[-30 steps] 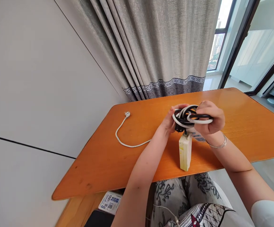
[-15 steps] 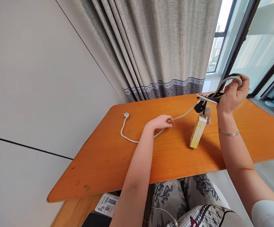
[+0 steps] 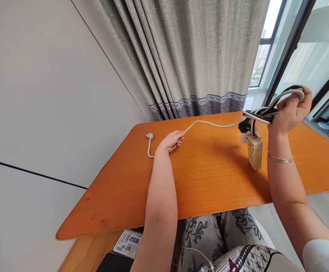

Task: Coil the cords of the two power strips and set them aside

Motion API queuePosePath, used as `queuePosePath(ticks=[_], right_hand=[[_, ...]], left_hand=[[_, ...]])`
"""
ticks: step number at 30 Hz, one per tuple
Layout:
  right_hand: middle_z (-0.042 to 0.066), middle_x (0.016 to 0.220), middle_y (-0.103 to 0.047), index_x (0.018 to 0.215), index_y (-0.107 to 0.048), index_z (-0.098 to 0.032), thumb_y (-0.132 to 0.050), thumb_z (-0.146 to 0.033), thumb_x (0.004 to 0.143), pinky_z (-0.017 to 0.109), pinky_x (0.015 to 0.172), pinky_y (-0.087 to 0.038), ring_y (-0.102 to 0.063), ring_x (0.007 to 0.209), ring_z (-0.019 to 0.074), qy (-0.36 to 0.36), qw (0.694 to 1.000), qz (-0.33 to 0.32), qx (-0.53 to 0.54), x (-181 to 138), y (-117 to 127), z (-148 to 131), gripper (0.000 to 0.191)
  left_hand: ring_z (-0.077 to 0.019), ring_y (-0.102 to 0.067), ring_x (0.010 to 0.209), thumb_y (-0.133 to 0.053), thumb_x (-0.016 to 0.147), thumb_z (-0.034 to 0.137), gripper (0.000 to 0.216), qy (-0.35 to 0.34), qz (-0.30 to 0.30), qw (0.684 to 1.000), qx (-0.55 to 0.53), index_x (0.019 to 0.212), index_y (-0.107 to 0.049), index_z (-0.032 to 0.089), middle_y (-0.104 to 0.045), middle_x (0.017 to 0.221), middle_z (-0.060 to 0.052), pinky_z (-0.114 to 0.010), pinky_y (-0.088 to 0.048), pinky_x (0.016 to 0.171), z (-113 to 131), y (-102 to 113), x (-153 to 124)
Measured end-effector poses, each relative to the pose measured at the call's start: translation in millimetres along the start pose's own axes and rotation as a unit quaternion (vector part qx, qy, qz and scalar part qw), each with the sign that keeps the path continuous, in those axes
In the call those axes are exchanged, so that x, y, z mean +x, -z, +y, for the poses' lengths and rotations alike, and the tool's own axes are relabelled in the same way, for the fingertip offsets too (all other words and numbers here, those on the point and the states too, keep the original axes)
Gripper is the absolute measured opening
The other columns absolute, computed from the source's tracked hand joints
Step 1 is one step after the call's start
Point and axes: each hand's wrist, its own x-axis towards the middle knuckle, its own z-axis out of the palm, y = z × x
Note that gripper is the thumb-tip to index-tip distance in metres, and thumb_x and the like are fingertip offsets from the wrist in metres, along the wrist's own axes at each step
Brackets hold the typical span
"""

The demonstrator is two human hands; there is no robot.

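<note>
My left hand (image 3: 173, 140) is closed on a white power cord (image 3: 210, 123) over the table's middle. One end of that cord carries a white plug (image 3: 149, 136), lying on the table to the left. Raised at the right, my right hand (image 3: 291, 107) grips a looped bundle of black and white cables (image 3: 262, 113). A yellowed power strip (image 3: 255, 153) dangles upright below the bundle on a black cord. Beside its top hangs a black plug (image 3: 244, 125). A clear plastic piece shows partly behind the strip.
The orange wooden table (image 3: 119, 196) has a rounded left corner. Behind it hang grey curtains (image 3: 198, 56), with a glass door to the right. A pale wall or cabinet (image 3: 39, 94) borders the left. Under the front edge lies a printed white box (image 3: 128, 243).
My left hand has slid left along the cord, now gripping nearer the plug. My right hand has moved right and slightly up, and the hanging strip has swung and turned.
</note>
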Motion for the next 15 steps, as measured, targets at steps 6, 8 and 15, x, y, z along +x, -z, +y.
queuePosePath(ticks=[6,8,15], right_hand=[[-0.003,0.062,-0.045,0.098,-0.060,-0.026,-0.047,-0.061,0.101,0.030,0.047,-0.042,-0.045,0.047,0.0127,-0.048,0.970,-0.231,0.064,-39.2,-22.2,-63.6,0.037],[-0.004,0.060,-0.045,0.096,-0.060,-0.027,-0.046,-0.056,0.103,0.030,0.051,-0.044,-0.046,0.047,0.0127,-0.056,0.946,-0.298,0.113,-54.5,-31.7,-91.1,0.033],[0.006,0.094,-0.065,0.085,-0.064,-0.023,-0.043,-0.052,0.104,0.041,0.086,-0.055,-0.065,0.093,0.0204,-0.024,0.917,-0.392,0.062,-77.8,-47.0,-134.1,0.040]], left_hand=[[-0.0049,-0.044,0.051,-0.051,0.087,0.002,0.018,-0.190,0.185,0.960,-0.090,0.088,-0.054,0.019,-0.060,0.078,0.001,-0.017,-0.032,0.048,29.1,-17.7,-1.6],[-0.0068,-0.052,0.059,-0.056,0.088,0.006,0.014,-0.275,0.194,0.937,-0.090,0.086,-0.058,0.020,-0.065,0.080,0.000,-0.018,-0.041,0.054,37.7,-29.7,-11.9],[-0.0151,-0.070,0.079,-0.082,0.079,0.042,0.028,-0.362,-0.076,0.916,-0.152,0.092,-0.067,0.021,-0.071,0.088,-0.002,-0.029,-0.057,0.074,51.9,-98.0,-62.6]])
